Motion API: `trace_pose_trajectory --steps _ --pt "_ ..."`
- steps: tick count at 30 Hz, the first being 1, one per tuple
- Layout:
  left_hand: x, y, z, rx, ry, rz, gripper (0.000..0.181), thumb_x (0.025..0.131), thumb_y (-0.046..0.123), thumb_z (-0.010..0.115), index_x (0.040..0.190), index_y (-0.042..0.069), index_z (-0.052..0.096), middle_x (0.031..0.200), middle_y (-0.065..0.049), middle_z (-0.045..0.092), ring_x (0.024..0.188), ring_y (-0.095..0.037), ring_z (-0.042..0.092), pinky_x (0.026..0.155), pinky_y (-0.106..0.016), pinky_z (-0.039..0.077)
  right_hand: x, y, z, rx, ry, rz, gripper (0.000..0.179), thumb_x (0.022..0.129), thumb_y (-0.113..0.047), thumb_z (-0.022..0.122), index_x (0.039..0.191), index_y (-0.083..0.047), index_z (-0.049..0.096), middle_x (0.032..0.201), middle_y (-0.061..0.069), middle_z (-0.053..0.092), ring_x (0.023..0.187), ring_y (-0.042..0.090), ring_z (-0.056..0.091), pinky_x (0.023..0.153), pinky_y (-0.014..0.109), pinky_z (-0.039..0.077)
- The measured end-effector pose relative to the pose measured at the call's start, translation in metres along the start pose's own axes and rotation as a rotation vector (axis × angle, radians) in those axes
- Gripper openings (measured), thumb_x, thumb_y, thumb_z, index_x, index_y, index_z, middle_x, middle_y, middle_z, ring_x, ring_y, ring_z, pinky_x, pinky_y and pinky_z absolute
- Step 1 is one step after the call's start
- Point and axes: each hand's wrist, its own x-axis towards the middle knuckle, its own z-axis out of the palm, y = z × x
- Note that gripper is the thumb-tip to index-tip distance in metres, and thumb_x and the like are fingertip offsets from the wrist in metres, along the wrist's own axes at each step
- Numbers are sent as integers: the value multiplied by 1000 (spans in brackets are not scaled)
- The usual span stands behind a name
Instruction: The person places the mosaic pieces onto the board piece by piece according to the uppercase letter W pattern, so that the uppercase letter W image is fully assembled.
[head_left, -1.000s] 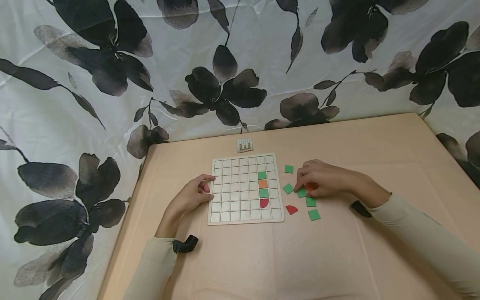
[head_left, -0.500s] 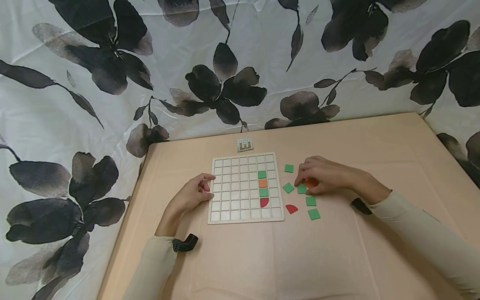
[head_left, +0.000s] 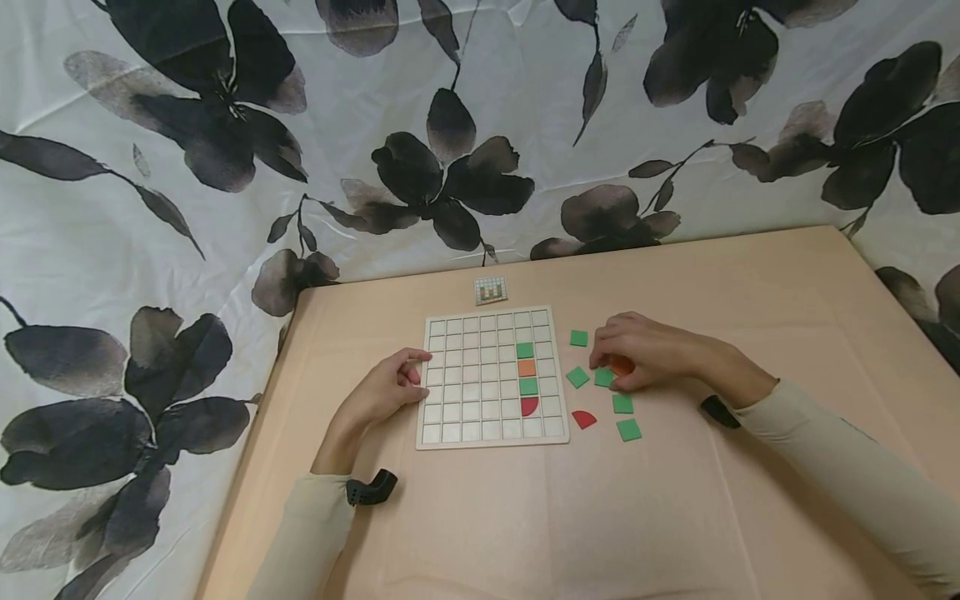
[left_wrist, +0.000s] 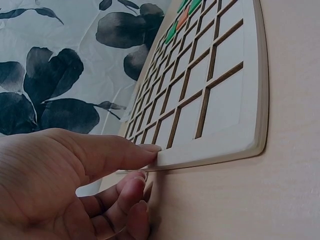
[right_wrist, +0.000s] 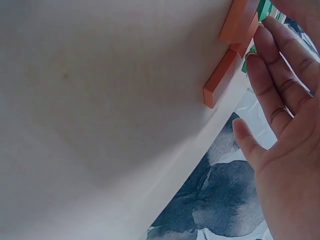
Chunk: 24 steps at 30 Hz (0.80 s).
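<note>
A white gridded board [head_left: 471,446] lies flat on the table, with green, orange and red pieces set in one column. My left hand [head_left: 380,387] rests at its left edge, thumb and index finger apart on the rim. In the left wrist view, that thumb [left_wrist: 127,150] lies straight on the frame and the other fingers curl loosely beside it. My right hand [head_left: 647,350] is right of the board, index finger and thumb at opposite corners of a green square tile [head_left: 603,377]. Orange tiles [right_wrist: 220,82] lie beneath this hand, mostly hidden in the head view.
Loose green tiles [head_left: 628,430] and a red quarter-round piece [head_left: 584,419] lie right of the board. A small patterned card [head_left: 491,290] is behind it. Floral cloth [head_left: 420,100] hangs along the table's far and left edges.
My right hand has shifted only slightly, and more of the green tile at its fingertips shows. The left hand and the board stay put.
</note>
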Motion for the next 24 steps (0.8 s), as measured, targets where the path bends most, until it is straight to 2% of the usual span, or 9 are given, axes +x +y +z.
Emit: trace_pose_trajectory --steps 12,18,24 --pt "0 2 0 7 -1 5 57 87 -4 74 140 8 54 96 -12 52 78 -21 47 61 -24 40 1 4 0 -23 25 -21 25 79 -31 84 100 -24 71 93 -14 61 96 10 50 106 47 38" --pt "0 3 0 8 3 -12 58 87 -3 74 140 8 54 96 -12 52 78 -21 47 60 -24 40 1 3 -4 -12 40 -3 26 79 -31 83 101 -26 70 93 -15 62 93 9 52 106 47 39" --pt "0 3 -1 9 0 -11 58 87 -4 74 140 8 54 96 -12 52 78 -21 47 60 -24 40 2 1 -10 11 32 7 25 80 -30 83 102 -28 70 88 -15 60 89 8 51 101 44 41"
